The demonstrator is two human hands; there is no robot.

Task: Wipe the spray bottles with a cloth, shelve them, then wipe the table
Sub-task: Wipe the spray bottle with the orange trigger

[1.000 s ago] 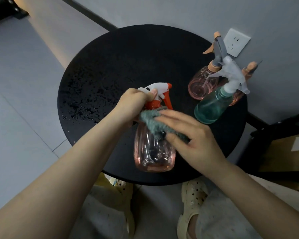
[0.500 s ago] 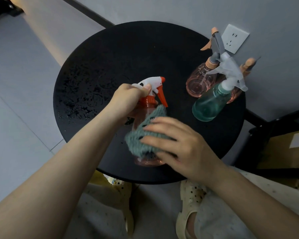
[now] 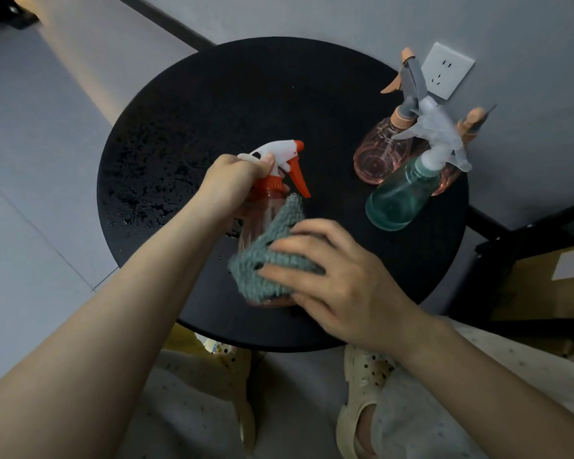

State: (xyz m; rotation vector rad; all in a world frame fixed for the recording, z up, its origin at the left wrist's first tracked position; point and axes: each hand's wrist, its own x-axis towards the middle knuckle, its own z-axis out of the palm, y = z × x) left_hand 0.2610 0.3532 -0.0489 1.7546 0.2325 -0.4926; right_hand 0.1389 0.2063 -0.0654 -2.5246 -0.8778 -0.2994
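One pink spray bottle (image 3: pixel 262 210) stands near the front of the round surface (image 3: pixel 212 94), its neck gripped by the closed left hand (image 3: pixel 236 180). Right hand (image 3: pixel 338 276), fingers curled, presses the cloth (image 3: pixel 265 260) against its body: wiping step. Next, likely shelving it, then the three bottles (image 3: pixel 401 193) standing at the far right.

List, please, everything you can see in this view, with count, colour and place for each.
Table: one, black, round, centre; water droplets on its left part.
Held spray bottle: one, pink body, white and orange trigger head, near the table's front.
Cloth: one, grey-green, pressed against the held spray bottle.
Teal spray bottle: one, clear trigger head, table's right side.
Pink spray bottles: two, orange and grey heads, behind the teal one by the wall.
Wall socket: one, white, upper right.
Cardboard box: one, brown, right edge.
Sandals: two, cream, on the feet below.
Left hand: grips the bottle's neck.
Right hand: holds the cloth.
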